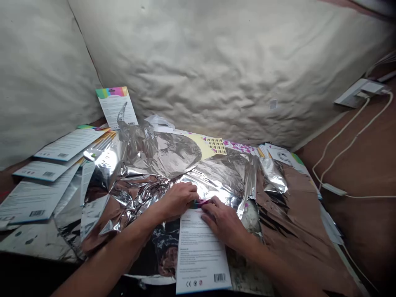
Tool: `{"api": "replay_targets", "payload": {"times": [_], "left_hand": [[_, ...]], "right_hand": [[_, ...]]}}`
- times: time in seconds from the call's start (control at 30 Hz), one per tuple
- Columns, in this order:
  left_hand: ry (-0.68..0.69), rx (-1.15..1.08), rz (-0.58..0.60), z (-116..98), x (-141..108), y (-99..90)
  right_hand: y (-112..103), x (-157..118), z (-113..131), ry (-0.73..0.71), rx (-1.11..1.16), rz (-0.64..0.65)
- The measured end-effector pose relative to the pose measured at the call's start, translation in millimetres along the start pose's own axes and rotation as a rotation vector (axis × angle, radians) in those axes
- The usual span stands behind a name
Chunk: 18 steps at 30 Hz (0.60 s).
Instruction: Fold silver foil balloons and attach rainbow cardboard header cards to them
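A white printed packaging card (202, 255) lies upright before me, its text side and barcode facing up. At its coloured top edge, my left hand (177, 200) has its fingers bent and pressed at the left corner. My right hand (222, 218) grips the same top end from the right, thumb on the printed face and fingers curled over the edge. The fingertips of both hands nearly meet there, and what lies under them is partly hidden. Crumpled silver foil (136, 198) spreads beneath and behind the hands.
Similar printed cards (52, 171) are piled at the left, and another card (117, 108) leans on the cloth-covered wall. A yellow label sheet (216, 145) lies at the back. More packets (276, 154) are at the right, near a power strip (360, 91) with white cables.
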State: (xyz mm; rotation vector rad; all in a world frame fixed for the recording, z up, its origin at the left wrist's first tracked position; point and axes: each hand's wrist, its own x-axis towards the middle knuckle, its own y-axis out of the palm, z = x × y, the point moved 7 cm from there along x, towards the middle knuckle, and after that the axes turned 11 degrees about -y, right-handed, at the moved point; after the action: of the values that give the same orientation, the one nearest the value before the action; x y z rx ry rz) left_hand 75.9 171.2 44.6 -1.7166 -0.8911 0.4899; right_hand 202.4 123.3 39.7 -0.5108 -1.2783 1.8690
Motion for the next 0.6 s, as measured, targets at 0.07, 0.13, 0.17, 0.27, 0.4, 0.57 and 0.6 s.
{"api": "replay_targets", "payload": {"times": [0.07,0.13,0.17,0.27,0.4,0.57,0.6], "left_hand": [[0.02,-0.05,0.038,-4,-4,-4.5],[0.018,-0.09,0.071,-6,-8,-8.8],[0.01,-0.099,0.086,-6,-9,-10.3],[-0.01,-0.119,0.116,-6,-11,-12.3],[-0.006,-0.212,0.159,-7,-11,-11.6],[-0.108,-0.316,0.201,6,-14,-6.3],[-0.172,-0.324,0.195,13,-15,-4.7]], "right_hand": [[0,0,2,0.005,-0.007,-0.022],[-2,-2,6,-0.018,-0.066,-0.06],[-4,-2,8,-0.039,-0.111,-0.082],[-8,-1,14,-0.107,-0.182,-0.111],[-5,11,1,-0.075,0.028,0.053],[5,26,-20,0.119,0.288,0.328],[5,27,-21,0.138,0.281,0.332]]}}
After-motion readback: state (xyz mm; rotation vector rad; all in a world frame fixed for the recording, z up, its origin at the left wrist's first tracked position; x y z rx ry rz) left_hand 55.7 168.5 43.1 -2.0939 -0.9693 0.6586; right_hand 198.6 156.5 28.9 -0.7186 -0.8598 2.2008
